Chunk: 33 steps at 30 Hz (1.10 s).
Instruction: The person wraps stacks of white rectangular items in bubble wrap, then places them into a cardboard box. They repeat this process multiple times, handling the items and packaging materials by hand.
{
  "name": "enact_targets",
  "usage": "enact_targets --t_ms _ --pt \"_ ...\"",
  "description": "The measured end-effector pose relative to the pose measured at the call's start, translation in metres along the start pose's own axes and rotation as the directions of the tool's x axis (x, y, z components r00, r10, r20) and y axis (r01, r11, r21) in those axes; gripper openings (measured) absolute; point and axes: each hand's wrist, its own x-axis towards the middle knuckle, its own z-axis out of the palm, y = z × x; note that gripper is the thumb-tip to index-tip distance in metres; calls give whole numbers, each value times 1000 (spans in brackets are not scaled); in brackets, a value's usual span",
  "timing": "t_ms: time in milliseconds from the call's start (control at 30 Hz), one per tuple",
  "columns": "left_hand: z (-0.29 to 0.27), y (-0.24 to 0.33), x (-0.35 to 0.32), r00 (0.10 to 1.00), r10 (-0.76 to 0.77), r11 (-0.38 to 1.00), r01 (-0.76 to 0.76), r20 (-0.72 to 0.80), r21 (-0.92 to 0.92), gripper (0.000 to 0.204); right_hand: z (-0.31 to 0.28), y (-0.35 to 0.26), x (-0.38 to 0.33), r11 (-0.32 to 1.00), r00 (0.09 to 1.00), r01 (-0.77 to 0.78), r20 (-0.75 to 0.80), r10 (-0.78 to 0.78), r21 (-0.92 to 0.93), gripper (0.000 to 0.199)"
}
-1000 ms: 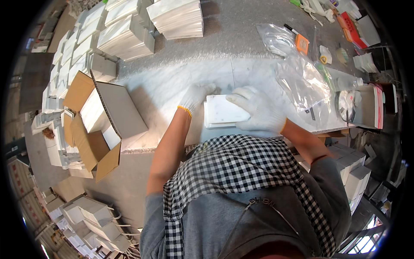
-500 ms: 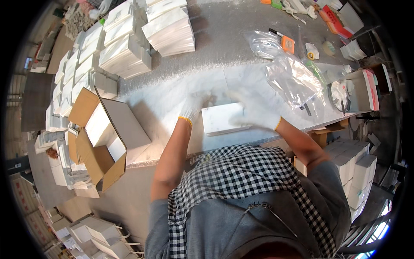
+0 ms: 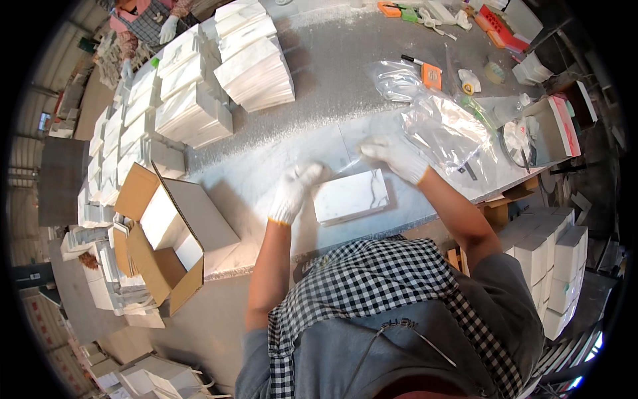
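A small stack of white marble tiles point(image 3: 351, 193) with grey veins lies flat on the pale work surface point(image 3: 266, 159) in front of me. My left hand point(image 3: 296, 189), in a white knitted glove, is raised beside the stack's left end, fingers closed together. Beyond the stack's far right corner is my right hand point(image 3: 393, 158), gloved too, its fingers drawn into a pinch. A faint, thin, see-through line seems to run between the two hands; what they hold is too fine to make out. Neither hand appears to touch the tiles.
An open cardboard box point(image 3: 174, 236) holding white pieces stands at left. Tall tile stacks point(image 3: 193, 110) fill the far left, with another person point(image 3: 149, 23) behind them. Clear plastic bags point(image 3: 445, 130), an orange tape measure point(image 3: 431, 76) and a bottle point(image 3: 512, 110) lie at right. White boxes point(image 3: 541, 256) are piled lower right.
My blurred right hand has left the tile stack and moved to its far side. The left hand has pulled nearer and closed. My view has shifted, bringing the other person further into sight.
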Motion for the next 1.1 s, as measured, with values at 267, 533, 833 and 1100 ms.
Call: enact_targets --t_ms 267,533,833,1100 --pt "3 -7 -47 876 427 651 -470 225 596 28 16 47 -63 616 839 474 111 -533 -629 23" --pt "14 -15 -71 781 565 309 -498 265 810 30 26 47 -82 655 842 472 83 -533 -590 18" --pt "8 -14 -90 668 609 211 -656 427 725 36 20 49 -86 551 774 595 232 -589 -586 19" --pt "47 59 -56 919 322 401 -349 226 847 58 13 61 -81 427 683 668 275 -677 -610 17"
